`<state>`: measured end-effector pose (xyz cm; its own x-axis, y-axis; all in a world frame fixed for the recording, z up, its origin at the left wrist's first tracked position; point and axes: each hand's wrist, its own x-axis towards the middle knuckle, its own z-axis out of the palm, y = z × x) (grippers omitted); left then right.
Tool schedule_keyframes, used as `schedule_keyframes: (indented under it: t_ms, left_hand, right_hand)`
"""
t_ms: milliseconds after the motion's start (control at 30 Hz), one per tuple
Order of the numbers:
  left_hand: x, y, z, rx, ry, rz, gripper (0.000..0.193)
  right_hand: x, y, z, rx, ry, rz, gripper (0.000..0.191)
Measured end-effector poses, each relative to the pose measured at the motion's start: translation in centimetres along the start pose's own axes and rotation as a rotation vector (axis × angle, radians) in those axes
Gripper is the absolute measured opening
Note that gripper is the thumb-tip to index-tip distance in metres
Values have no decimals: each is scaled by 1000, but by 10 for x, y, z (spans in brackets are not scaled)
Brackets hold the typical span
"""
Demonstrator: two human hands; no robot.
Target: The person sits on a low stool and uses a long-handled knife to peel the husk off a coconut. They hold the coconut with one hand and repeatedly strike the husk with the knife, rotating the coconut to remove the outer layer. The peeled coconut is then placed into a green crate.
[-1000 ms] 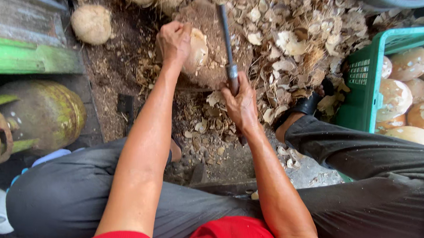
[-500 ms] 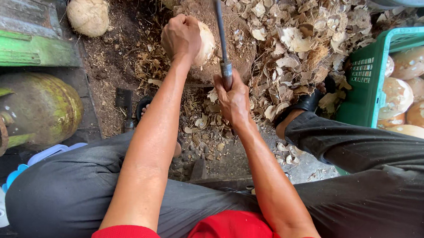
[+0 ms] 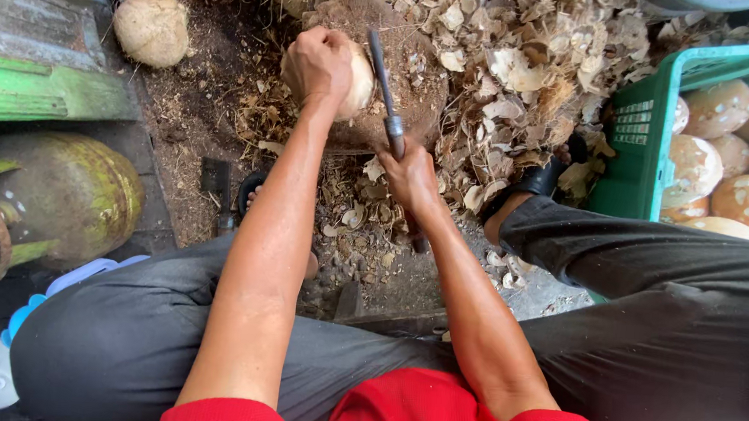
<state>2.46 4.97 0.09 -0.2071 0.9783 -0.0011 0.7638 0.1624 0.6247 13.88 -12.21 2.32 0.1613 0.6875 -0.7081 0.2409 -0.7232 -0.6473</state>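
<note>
My left hand (image 3: 317, 62) grips a pale husked coconut (image 3: 359, 79) and holds it down on a brown wooden chopping block (image 3: 417, 74). My right hand (image 3: 411, 176) is closed around the handle of a long dark knife (image 3: 384, 90). Its blade points away from me and stands close beside the coconut's right side. Both forearms reach out over my knees in dark trousers.
A heap of coconut shell chips (image 3: 531, 64) lies right of the block. A green plastic crate (image 3: 648, 132) at the right holds several peeled coconuts (image 3: 693, 165). Unpeeled coconuts (image 3: 150, 28) lie at the top left. Green gas cylinders (image 3: 55, 191) stand at the left.
The knife has swung up from lying across the block to a more upright angle beside the coconut. My left hand has turned the coconut slightly and keeps its hold.
</note>
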Motion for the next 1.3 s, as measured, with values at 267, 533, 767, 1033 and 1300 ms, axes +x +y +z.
schedule_keyframes:
  t_ms: [267,533,767,1033,1300]
  left_hand:
    - [1,2,-3,4,-139,-95,24]
    - [12,-13,-22,-53,-325,-113,36]
    - [-2,-25,-20,-147,-196,-129,45]
    - [-17,-15,-10,31,-64,-45,47]
    - [-19,-12,-12,66,-75,-67,48]
  right_hand:
    - [10,12,-1,116,166,-257,33]
    - [-3,5,-12,19,-54,-42,36]
    - [-12,-10,-14,-51,117,-247,33]
    - [-7,-3,-13,21,120,-185,28]
    - [3,14,-6,-85,52,-236,18]
